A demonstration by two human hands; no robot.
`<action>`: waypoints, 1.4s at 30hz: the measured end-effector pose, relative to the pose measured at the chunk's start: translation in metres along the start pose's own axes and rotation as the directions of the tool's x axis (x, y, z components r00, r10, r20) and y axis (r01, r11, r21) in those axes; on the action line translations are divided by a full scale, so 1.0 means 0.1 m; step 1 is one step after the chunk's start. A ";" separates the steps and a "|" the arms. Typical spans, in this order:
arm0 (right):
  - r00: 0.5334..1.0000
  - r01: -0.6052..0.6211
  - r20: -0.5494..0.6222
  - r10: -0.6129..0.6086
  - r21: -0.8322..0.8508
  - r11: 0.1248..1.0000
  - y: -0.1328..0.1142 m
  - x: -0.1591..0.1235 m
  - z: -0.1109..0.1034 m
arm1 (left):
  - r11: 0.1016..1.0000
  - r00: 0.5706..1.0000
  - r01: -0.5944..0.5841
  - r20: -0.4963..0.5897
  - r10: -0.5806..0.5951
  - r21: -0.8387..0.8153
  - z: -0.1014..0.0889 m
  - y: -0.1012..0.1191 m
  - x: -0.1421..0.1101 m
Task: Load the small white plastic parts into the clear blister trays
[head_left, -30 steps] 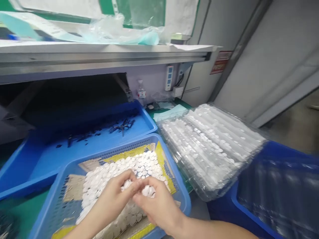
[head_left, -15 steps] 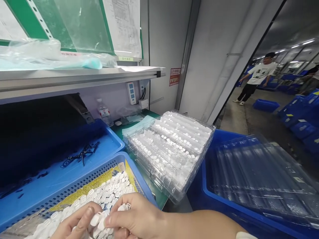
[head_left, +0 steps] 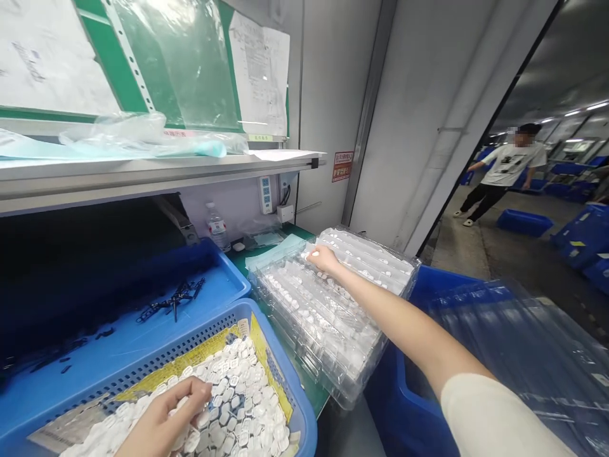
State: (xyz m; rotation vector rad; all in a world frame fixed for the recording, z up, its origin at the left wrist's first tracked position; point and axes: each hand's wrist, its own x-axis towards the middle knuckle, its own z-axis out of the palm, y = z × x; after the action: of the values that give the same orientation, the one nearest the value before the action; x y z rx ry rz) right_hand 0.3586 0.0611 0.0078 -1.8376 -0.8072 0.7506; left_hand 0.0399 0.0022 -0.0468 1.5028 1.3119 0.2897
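— Containers, please?
— Perforated blue basket (head_left: 303, 403), heaped with loose white pieces (head_left: 238, 412). Behind, blue tray (head_left: 157, 355) with black parts (head_left: 177, 299). Rightward, partly over the green tabletop (head_left: 314, 390), clear tray (head_left: 325, 376) with rows of small white parts (head_left: 285, 295). Beyond, blue bin (head_left: 386, 393) with ribbed clear plastic (head_left: 509, 330).
— And the white piece (head_left: 314, 254)?
— Pinched at the fingertips of the right hand (head_left: 323, 259), above the clear tray's far side.
— Left hand (head_left: 169, 412)?
— Curled over the loose white pieces, well apart from the right hand; cannot tell whether clamped on anything.
— Different from half a second ago?
— Yes: right hand then beside the left over the basket, now over the clear tray.
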 end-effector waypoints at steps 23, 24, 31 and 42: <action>0.880 0.427 0.429 -0.206 -0.523 0.738 -0.27 -0.18 -0.06 | 0.622 0.928 -0.354 0.344 0.142 0.699 0.11 -0.18 0.05; 0.862 0.448 0.452 -0.227 -0.472 0.760 -0.30 -0.33 -0.04 | 0.572 0.924 -0.357 0.369 0.099 0.739 0.13 -0.17 0.03; 0.593 -0.106 0.804 -0.037 0.123 0.987 0.10 -1.84 0.51 | 0.439 0.905 -0.425 0.356 0.232 0.792 0.34 -0.21 -0.02; 0.777 -0.614 0.580 0.246 0.607 0.505 0.49 -2.03 1.00 | 0.690 0.942 -0.332 0.193 0.273 0.644 0.11 -0.07 -0.03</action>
State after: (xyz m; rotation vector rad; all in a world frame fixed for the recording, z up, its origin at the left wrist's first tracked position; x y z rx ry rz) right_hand 0.1701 -0.0640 -0.0432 -1.0473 -0.1342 1.6029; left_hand 0.0428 -0.0070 -0.0556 2.3360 1.1427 -0.0625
